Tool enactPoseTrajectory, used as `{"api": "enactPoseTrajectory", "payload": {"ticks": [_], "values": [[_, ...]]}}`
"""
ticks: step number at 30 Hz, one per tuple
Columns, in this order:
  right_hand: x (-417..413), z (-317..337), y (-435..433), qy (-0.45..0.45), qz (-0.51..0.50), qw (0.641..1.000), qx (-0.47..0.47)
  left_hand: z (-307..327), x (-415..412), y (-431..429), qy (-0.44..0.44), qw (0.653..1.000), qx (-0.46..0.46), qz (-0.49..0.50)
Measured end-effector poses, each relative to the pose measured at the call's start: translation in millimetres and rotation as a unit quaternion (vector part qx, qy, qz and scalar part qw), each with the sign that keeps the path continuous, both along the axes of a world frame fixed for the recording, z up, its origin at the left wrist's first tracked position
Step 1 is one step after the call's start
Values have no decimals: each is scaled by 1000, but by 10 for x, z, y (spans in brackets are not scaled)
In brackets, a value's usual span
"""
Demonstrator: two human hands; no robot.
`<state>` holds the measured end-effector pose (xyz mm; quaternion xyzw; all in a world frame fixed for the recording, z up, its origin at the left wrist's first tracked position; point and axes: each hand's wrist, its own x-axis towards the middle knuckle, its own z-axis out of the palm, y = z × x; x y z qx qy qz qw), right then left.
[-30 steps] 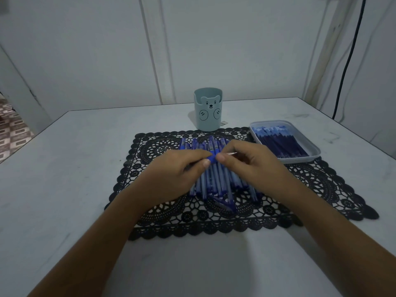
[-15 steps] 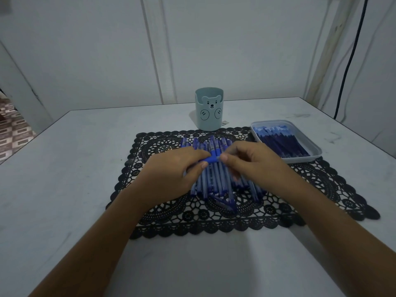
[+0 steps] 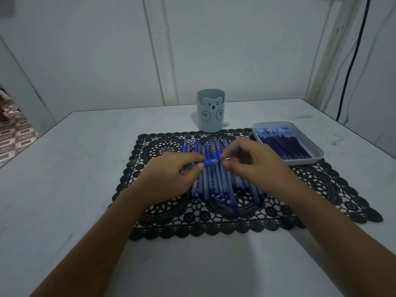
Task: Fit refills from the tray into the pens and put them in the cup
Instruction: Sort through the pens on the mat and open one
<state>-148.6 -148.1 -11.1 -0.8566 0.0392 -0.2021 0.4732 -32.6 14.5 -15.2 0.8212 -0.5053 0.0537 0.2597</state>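
Gripping a blue pen [image 3: 209,162] with curled fingers and thumb, the left hand [image 3: 169,176] holds it roughly level above the middle of the mat, its darker rubber grip section pointing to the right. The right hand [image 3: 257,166] sits just beside that end, thumb and forefinger pinched on a small silvery piece [image 3: 227,159] (possibly the pen's metal tip, though the dim light makes that hard to confirm), with its other fingers loosely curled behind. A narrow gap seems to separate the piece from the pen's end. Beneath both hands a pile of blue pens [image 3: 214,183] lies on a black lace placemat [image 3: 171,224], most of them side by side and running away from the person, with one or two lying crosswise at the near edge of the heap. A pale blue-green cup [image 3: 211,112] with a bear face stands upright at the mat's far edge, well behind the hands. At the mat's far right corner sits a shallow white tray [image 3: 300,162] filled with dark blue refills [image 3: 282,145] laid parallel. Everything rests on a white table [image 3: 64,179], and a black cable [image 3: 351,61] hangs down the wall at the far right.
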Motion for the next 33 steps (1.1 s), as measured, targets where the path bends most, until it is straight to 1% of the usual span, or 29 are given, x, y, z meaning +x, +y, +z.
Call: {"api": "enactPoseTrajectory", "payload": {"ticks": [3,10,14,17,21,25,28,33], "values": [[-7,3,-37,-15,-15,1000,-4,-18,62,32,29,999,5,19],[23,6,-103,16,-48,999,-3,-28,105,57,9,999,16,30],[10,11,-94,28,-34,999,0,-22,91,52,12,999,25,24],[5,6,-39,28,-7,999,22,10,15,28,-5,1000,21,-8],[22,-30,17,27,-2,1000,-7,-16,-2,-10,-68,997,-2,-34],[22,-57,38,28,-5,1000,-13,-100,15,-30,-73,996,-20,-51],[19,-59,53,26,4,1000,-13,-98,-20,-40,-94,994,-23,-43],[20,-45,16,28,-10,999,-36,-79,-17,-35,-74,997,-3,-11]]}}
